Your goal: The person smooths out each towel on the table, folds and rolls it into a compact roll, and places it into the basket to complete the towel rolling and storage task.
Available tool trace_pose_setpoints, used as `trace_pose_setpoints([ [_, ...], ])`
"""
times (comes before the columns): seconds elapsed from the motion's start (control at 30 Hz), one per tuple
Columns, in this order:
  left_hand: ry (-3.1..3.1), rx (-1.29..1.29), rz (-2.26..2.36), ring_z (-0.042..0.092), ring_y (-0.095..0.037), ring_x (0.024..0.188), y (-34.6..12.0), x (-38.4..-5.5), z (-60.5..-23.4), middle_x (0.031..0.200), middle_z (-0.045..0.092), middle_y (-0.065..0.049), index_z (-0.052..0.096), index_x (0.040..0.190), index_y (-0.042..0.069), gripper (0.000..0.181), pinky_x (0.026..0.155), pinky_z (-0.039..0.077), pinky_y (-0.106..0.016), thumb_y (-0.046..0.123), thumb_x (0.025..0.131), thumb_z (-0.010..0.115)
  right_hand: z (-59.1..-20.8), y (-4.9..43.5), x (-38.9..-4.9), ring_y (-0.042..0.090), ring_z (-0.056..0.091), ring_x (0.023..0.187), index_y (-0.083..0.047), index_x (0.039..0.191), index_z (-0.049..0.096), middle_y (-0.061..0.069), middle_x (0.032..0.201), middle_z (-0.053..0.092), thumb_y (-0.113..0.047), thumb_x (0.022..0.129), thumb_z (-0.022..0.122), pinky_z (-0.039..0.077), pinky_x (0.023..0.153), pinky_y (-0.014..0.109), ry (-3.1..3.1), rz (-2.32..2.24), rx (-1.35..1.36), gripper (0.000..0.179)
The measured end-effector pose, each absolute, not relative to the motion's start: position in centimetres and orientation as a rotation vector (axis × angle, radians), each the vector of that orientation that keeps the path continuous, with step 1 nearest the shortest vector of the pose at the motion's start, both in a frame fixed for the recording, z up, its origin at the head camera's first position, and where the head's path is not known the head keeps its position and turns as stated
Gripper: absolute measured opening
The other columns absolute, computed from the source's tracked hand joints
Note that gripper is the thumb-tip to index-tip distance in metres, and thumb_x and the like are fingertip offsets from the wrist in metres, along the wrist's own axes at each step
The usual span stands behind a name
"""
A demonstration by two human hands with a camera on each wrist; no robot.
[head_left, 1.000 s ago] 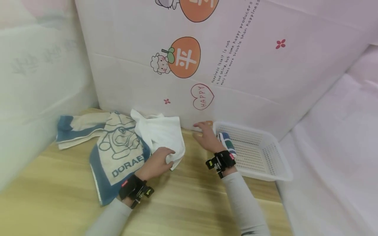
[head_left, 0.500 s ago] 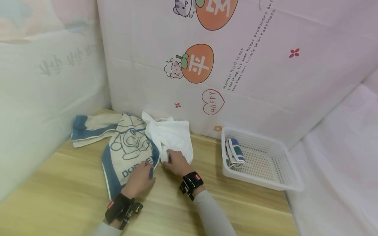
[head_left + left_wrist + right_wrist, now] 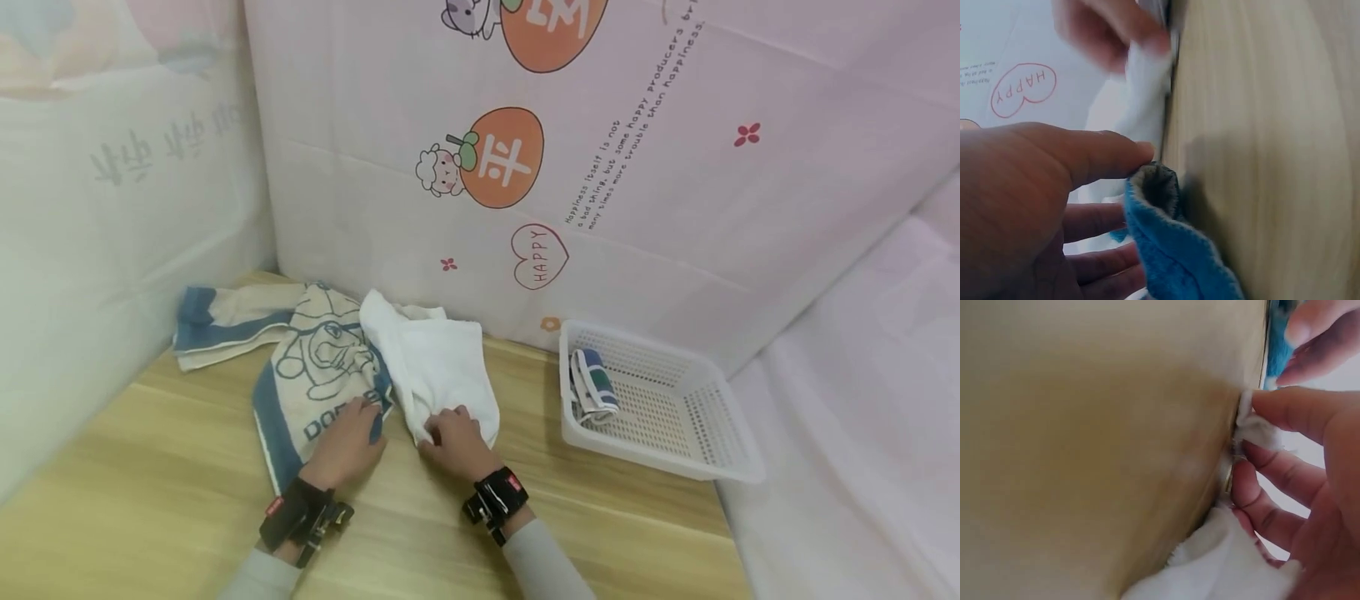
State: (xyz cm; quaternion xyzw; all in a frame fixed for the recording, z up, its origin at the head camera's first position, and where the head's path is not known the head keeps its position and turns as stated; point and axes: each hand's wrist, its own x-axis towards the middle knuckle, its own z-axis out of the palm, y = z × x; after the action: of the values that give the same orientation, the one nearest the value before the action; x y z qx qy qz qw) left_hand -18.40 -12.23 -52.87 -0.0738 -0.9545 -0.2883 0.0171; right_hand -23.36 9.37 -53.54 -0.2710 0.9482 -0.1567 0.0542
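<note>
A beige and blue towel [image 3: 281, 417] with a cartoon drawing and lettering lies on the left of the table. My left hand [image 3: 347, 446] pinches its near right edge; in the left wrist view the thumb lies on the curled blue border [image 3: 1175, 250] with the fingers behind it. Just right of it, overlapping its side, is a white towel [image 3: 442, 358], partly rumpled. My right hand [image 3: 459, 446] pinches that towel's near edge, and the right wrist view shows a bit of white cloth [image 3: 1257, 428] between thumb and fingers.
A white plastic basket [image 3: 735, 433] stands at the right, near the back wall. Inside it, along the left side, is a rolled blue, green and white striped cloth [image 3: 595, 383]. Printed sheets [image 3: 360, 183] wall in the wooden table [image 3: 420, 542] at back and sides.
My right hand has moved left from beside the basket to the white towel and drawn its edge nearer. My left hand has shifted from the white towel to the beige and blue one.
</note>
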Motion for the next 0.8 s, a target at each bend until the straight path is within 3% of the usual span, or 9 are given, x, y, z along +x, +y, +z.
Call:
trace_pose_setpoints([
  [0.17, -2.992, -0.238, -0.804, 0.046, -0.047, 0.135, -13.1, -19.6, -52.9, 0.147, 0.046, -0.032, 0.052, 0.14, -0.006, 0.053, 0.111, 0.04, -0.061, 0.016, 0.094, 0.066, -53.4, 11.8, -20.8, 0.016, 0.039, 0.082, -0.022, 0.069, 0.049, -0.009, 0.073, 0.044, -0.032, 0.089, 0.071, 0.031, 0.068, 0.028, 2.841, -0.504, -0.887, 0.031],
  [0.37, -3.025, -0.233, -0.787, 0.037, -0.052, 0.14, -14.5, -21.9, -52.9, 0.152, 0.036, -0.036, 0.048, 0.143, -0.008, 0.055, 0.114, 0.034, -0.065, 0.018, 0.097, 0.062, -53.1, 14.6, -18.3, 0.009, 0.04, 0.074, -0.021, 0.074, 0.059, -0.012, 0.071, 0.046, -0.025, 0.083, 0.078, 0.033, 0.073, 0.023, 2.783, -0.628, -0.894, 0.022],
  [0.57, -3.001, -0.298, -0.805, 0.04, -0.053, 0.136, -15.4, -24.6, -52.8, 0.146, 0.04, -0.039, 0.049, 0.14, -0.012, 0.052, 0.114, 0.035, -0.063, 0.016, 0.097, 0.058, -53.2, 17.8, -15.8, 0.006, 0.041, 0.076, -0.023, 0.079, 0.06, -0.015, 0.072, 0.048, -0.02, 0.079, 0.079, 0.035, 0.074, 0.02, 2.731, -0.71, -0.854, 0.02],
  [0.8, -3.008, -0.377, -0.876, 0.032, -0.055, 0.14, -15.7, -30.1, -53.9, 0.15, 0.033, -0.041, 0.04, 0.144, -0.015, 0.061, 0.118, 0.028, -0.063, 0.021, 0.097, 0.051, -52.7, 20.8, -14.0, 0.002, 0.037, 0.072, -0.021, 0.067, 0.052, -0.015, 0.065, 0.045, -0.011, 0.069, 0.08, 0.034, 0.071, 0.017, 2.76, -0.832, -0.885, 0.03],
])
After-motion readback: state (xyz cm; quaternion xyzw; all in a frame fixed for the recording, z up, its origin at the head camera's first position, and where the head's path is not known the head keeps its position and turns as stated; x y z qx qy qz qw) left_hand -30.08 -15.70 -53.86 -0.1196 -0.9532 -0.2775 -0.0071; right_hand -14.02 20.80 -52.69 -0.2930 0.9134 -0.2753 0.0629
